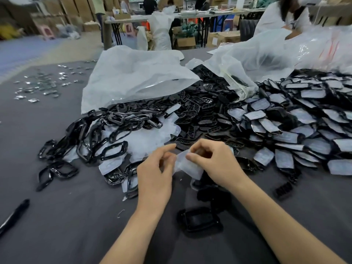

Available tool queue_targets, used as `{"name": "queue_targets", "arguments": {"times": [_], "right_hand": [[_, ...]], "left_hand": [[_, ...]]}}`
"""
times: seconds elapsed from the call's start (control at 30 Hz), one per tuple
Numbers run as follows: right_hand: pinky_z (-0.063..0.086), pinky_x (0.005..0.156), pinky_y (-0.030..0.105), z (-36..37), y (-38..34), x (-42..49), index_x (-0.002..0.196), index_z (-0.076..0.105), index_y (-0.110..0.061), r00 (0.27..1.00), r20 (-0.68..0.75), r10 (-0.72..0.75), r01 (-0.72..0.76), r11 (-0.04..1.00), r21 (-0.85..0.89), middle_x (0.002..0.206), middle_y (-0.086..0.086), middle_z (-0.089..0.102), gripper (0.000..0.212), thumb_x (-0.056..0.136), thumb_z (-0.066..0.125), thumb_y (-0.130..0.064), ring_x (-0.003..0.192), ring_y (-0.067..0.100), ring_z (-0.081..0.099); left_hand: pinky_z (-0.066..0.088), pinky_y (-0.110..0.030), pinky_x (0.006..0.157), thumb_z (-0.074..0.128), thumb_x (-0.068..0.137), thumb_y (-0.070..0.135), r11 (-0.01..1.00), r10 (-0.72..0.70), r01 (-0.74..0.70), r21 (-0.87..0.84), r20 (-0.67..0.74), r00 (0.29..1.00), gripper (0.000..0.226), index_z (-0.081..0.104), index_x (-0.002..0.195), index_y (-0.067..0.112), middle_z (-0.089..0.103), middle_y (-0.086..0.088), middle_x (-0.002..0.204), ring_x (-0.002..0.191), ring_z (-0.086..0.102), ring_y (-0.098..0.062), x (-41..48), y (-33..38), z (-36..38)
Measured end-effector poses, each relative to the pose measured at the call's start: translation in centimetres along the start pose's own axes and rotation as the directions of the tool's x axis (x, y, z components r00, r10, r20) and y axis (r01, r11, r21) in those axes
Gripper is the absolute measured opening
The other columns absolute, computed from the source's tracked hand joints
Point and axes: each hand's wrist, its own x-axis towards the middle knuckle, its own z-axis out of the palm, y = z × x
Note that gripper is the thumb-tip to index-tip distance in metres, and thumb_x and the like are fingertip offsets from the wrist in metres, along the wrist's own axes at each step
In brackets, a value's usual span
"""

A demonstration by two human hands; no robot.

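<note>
My left hand [155,173] and my right hand [211,161] meet above the grey table [57,216], both pinching a small clear plastic film [187,164] between fingers and thumbs. Just below the hands lies a black rectangular plastic part [200,220] flat on the table. Beyond my hands spreads a heap of glossy black frames [99,138] at left, black grille pieces [198,115] in the middle, and black parts covered with pale film [297,126] at right.
Two large translucent plastic bags [133,77] lie open behind the heaps. Small shiny bits [42,84] are scattered at the far left. A black pen-like object [15,216] lies near the left edge. A person in white [282,16] works at the far right.
</note>
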Motion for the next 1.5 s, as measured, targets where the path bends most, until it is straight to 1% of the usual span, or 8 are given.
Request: {"name": "queue_targets", "arguments": {"times": [0.27, 0.37, 0.5, 0.7, 0.93, 1.07, 1.27, 1.5], "right_hand": [[0.047, 0.057, 0.031, -2.0, 0.8, 0.5, 0.068, 0.053, -0.015, 0.918, -0.389, 0.077, -0.038, 0.994, 0.107, 0.058, -0.003, 0.055, 0.018, 0.083, 0.062, -0.012, 0.055, 0.015, 0.052], [0.05, 0.059, 0.034, -2.0, 0.5, 0.4, 0.074, 0.057, -0.021, 0.939, -0.335, 0.079, -0.031, 0.989, 0.148, 0.061, -0.002, 0.061, 0.015, 0.084, 0.064, -0.011, 0.057, 0.02, 0.057], [0.042, 0.066, 0.013, -1.5, 0.9, 0.1, 0.079, 0.064, -0.02, 0.973, -0.229, -0.032, -0.006, 0.987, -0.162, 0.075, -0.009, 0.064, 0.008, 0.083, 0.071, -0.02, 0.072, 0.005, 0.057], [0.041, 0.08, 0.027, -1.1, 0.6, 1.3, 0.092, 0.068, -0.015, 0.966, -0.21, -0.147, 0.034, 0.887, -0.461, 0.089, 0.001, 0.066, 0.007, 0.089, 0.062, -0.016, 0.094, 0.022, 0.054], [0.037, 0.091, 0.034, 3.3, -0.9, 4.8, 0.11, 0.062, -0.014, 0.994, 0.047, -0.101, 0.1, 0.621, -0.777, 0.108, 0.006, 0.061, 0.03, 0.094, 0.055, -0.038, 0.111, 0.026, 0.047], [0.033, 0.088, 0.034, 3.2, -1.1, 5.4, 0.093, 0.064, -0.015, 0.994, 0.021, -0.11, 0.083, 0.601, -0.795, 0.089, 0.004, 0.062, 0.026, 0.089, 0.059, -0.04, 0.106, 0.024, 0.046], [0.027, 0.089, 0.03, 1.0, -0.6, 3.4, 0.075, 0.057, -0.023, 0.985, -0.084, -0.151, 0.067, 0.78, -0.622, 0.081, -0.007, 0.06, 0.01, 0.081, 0.065, -0.026, 0.1, 0.017, 0.044], [0.046, 0.064, 0.018, -1.7, -0.6, -1.3, 0.072, 0.057, -0.018, 0.96, -0.281, 0.01, -0.007, 1.0, 0.012, 0.082, 0.001, 0.064, 0.018, 0.082, 0.07, -0.011, 0.07, 0.007, 0.058]], "left_hand": [[0.04, -0.007, 0.075, 0.061, 0.092, 0.011, 0.989, 0.036, -0.028, 0.144, -0.049, 0.998, 0.022, 0.069, 0.11, 0.02, 0.068, 0.015, 0.081, 0.075, 0.058, 0.003, 0.0, -0.2, -0.3], [0.038, -0.039, 0.101, 0.061, 0.091, 0.013, 0.934, 0.127, -0.1, 0.342, -0.059, 0.99, 0.024, 0.069, 0.111, 0.023, 0.071, 0.01, 0.095, 0.102, 0.058, -0.013, 0.0, 0.0, -0.3], [0.017, -0.052, 0.112, 0.059, 0.086, 0.007, 0.813, 0.121, 0.049, 0.581, -0.251, 0.96, 0.04, 0.063, 0.123, 0.02, 0.059, -0.004, 0.13, 0.129, 0.044, -0.03, 1.5, -1.2, -2.5], [0.026, -0.05, 0.111, 0.054, 0.086, -0.007, 0.85, -0.065, 0.19, 0.491, -0.26, 0.963, 0.046, 0.061, 0.126, 0.014, 0.053, -0.011, 0.125, 0.12, 0.047, -0.033, 2.4, -2.9, -4.1], [0.037, -0.005, 0.084, 0.067, 0.087, 0.002, 0.939, 0.216, -0.148, 0.31, -0.198, 0.956, 0.03, 0.067, 0.115, 0.013, 0.066, 0.002, 0.093, 0.084, 0.059, -0.01, 1.9, -1.7, -2.8], [0.048, -0.011, 0.083, 0.063, 0.089, 0.0, 0.975, 0.026, -0.044, -0.219, -0.082, 0.996, 0.045, 0.065, 0.106, 0.042, 0.072, 0.013, 0.094, 0.091, 0.066, -0.001, 1.7, -0.8, -1.6], [0.053, -0.014, 0.076, 0.055, 0.088, -0.009, 0.556, -0.272, 0.272, -0.786, 0.138, 0.952, 0.031, 0.067, 0.106, 0.013, 0.075, 0.001, 0.098, 0.097, 0.07, -0.01, 2.0, -0.3, -0.6], [0.059, -0.029, 0.07, 0.057, 0.08, -0.003, 0.262, -0.31, 0.407, -0.875, 0.323, 0.894, 0.017, 0.063, 0.095, -0.001, 0.075, -0.01, 0.089, 0.087, 0.072, -0.013, 1.8, 0.4, -0.8]]}}
